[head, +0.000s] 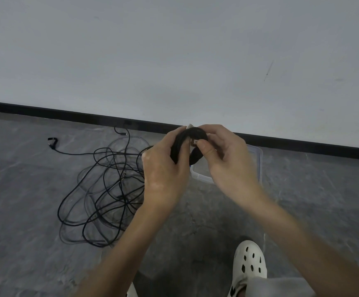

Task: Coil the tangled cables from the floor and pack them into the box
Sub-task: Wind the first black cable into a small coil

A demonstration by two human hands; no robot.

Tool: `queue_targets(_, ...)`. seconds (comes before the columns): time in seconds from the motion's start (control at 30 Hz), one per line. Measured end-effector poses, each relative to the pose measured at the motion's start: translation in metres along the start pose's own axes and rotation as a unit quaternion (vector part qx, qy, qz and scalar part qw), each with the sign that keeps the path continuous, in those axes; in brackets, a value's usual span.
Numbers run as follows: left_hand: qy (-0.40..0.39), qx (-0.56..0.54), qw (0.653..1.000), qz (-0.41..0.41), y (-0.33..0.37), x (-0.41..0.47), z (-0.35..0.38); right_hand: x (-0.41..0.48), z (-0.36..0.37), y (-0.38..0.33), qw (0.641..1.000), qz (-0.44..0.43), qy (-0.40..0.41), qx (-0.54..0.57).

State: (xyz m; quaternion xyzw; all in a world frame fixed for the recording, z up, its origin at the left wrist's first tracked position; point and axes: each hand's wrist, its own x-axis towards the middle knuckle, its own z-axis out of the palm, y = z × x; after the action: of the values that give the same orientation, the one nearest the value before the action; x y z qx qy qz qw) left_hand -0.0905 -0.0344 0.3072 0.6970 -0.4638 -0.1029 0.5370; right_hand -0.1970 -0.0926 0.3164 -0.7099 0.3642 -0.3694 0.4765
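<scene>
Foot: a white perforated foam clog (250,262) at 5 o'clock, beside a grey trouser leg.
Left hand: the left hand (163,172) has its fingers wrapped round the left side of a small coil of black cable (196,133).
Right hand: the right hand (228,161) pinches the coil's right side between thumb and forefinger.
Coil: held in the air at centre, not yet packed.
Box: a clear plastic box (260,163) on the floor, just behind the hands toward 3 o'clock.
Tangle: loose black cables (105,189) sprawl at 9 o'clock, one plug end trailing to 10 o'clock.
Risk: if the pinch eases, the loops will likely spring open. A strand still tied into the tangle could drag it along.
Hidden: the hands cover most of the box, so its contents cannot be told. Whether the coil joins the tangle is unclear.
</scene>
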Motion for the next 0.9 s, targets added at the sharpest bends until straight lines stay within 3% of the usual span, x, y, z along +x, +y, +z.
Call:
queue_targets(0.17, 0.015, 0.009, 1.000, -0.008, 0.0017, -0.0005, -0.0005, -0.0014, 0.0016, -0.0011, 1.000, -0.003, -0.002, -0.009)
queue_targets(0.43, -0.001, -0.116, 0.987, -0.114, 0.0018, 0.0004, -0.0015, -0.0020, 0.0010, -0.0062, 1.000, 0.006, -0.020, 0.022)
queue_targets(0.9, -0.040, -0.130, 0.988, -0.073, -0.0030, -0.0001, -0.0012, 0.0006, -0.0007, -0.0048, 1.000, 0.012, -0.006, 0.005)
